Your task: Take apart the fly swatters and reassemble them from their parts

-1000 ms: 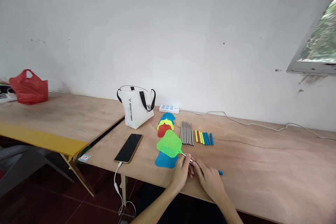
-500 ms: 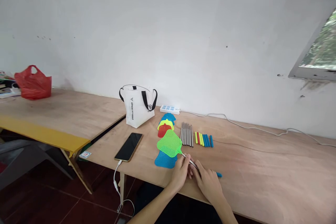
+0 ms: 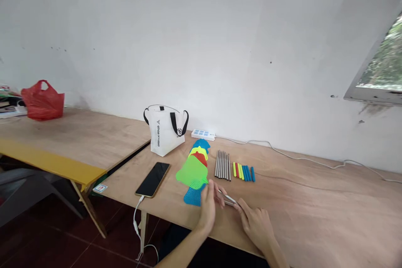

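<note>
My left hand [image 3: 209, 204] is closed round the neck of a green fly swatter [image 3: 191, 171], where the paddle joins its metal rod. Further along that rod, my right hand [image 3: 256, 222] grips it with fingers wrapped, hiding the handle end. The green paddle is smeared by motion and hangs over a blue swatter head [image 3: 192, 197]. Behind it lie a red swatter head [image 3: 202, 158], a yellow one [image 3: 198, 150] and blue at the back [image 3: 201, 144]. Several metal rods [image 3: 222, 166] lie side by side, with a row of yellow, red and blue handles [image 3: 244, 172] to their right.
A phone [image 3: 153, 179] with a charging cable [image 3: 136, 220] lies at the left of the wooden table [image 3: 314, 209]. Behind stand a white tote bag [image 3: 165, 134] and a power strip [image 3: 203, 135]. A red plastic bag [image 3: 44, 101] sits on another table.
The green paddle has swung left and blurred. My right hand has shifted right along the rod, away from my left hand, baring more metal between them. The blue handle end is now hidden.
</note>
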Demonstrator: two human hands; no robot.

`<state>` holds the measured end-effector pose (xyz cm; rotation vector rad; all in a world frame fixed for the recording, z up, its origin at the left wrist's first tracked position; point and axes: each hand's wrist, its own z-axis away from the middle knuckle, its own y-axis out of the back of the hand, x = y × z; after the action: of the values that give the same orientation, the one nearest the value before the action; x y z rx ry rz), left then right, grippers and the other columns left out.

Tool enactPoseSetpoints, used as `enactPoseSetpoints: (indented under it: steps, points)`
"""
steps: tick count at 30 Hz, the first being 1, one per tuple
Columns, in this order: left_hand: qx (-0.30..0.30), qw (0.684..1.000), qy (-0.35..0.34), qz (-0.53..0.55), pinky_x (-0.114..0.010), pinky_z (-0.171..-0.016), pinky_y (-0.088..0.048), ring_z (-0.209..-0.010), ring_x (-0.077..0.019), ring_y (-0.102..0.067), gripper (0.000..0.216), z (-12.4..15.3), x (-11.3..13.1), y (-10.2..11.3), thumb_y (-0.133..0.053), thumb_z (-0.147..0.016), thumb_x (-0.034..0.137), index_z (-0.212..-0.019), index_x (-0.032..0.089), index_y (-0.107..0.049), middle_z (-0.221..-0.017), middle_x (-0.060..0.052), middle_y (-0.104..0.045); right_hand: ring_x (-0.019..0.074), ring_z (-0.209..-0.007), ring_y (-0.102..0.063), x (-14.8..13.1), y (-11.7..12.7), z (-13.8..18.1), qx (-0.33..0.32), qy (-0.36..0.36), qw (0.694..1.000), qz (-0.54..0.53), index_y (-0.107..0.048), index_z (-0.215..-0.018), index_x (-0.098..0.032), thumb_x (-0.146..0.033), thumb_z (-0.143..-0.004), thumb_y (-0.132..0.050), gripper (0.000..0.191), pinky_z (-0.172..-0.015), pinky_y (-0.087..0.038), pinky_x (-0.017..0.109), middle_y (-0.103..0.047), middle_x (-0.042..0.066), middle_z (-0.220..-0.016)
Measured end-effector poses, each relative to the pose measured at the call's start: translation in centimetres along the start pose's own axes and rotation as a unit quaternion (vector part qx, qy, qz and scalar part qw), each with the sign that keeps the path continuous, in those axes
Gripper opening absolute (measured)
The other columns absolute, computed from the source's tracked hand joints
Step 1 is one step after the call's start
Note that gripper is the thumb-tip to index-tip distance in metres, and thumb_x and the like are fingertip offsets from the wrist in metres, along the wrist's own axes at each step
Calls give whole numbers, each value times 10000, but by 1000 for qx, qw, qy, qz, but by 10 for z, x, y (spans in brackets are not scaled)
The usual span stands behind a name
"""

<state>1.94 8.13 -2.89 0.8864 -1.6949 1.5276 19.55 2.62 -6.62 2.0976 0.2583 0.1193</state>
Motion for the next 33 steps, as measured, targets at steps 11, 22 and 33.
enactPoseSetpoints:
  steps: [11,22,33]
  points:
    - [4,996,-93,-6,-196,-444,-386,-433,-79,-481,572,-20,43,15,-629,-846,724,-718,185,-489,-613,6,-606,170,-599,-691,26,1,5,16,13,995,-98,-575,-832,-247,-452,-1090,-302,428,-545,-302,268,-704,-18,-675]
    - [-129,977,22,-168,-229,-394,-416,-436,-118,-546,749,17,-25,1,-450,-865,818,-969,127,-718,-783,-96,-724,152,-614,-695,-16,-8,3,3,-1,998,-64,-651,-1074,-233,-324,-1080,-222,438,-576,-334,253,-774,24,-835]
    - [-367,793,105,-475,-216,-474,-383,-418,-103,-492,646,2,23,23,-384,-958,687,-737,156,-679,-564,-14,-614,185,-842,-666,-17,-9,-7,84,-11,996,14,-719,-927,-270,-425,-1091,-267,505,-610,-366,266,-702,55,-883]
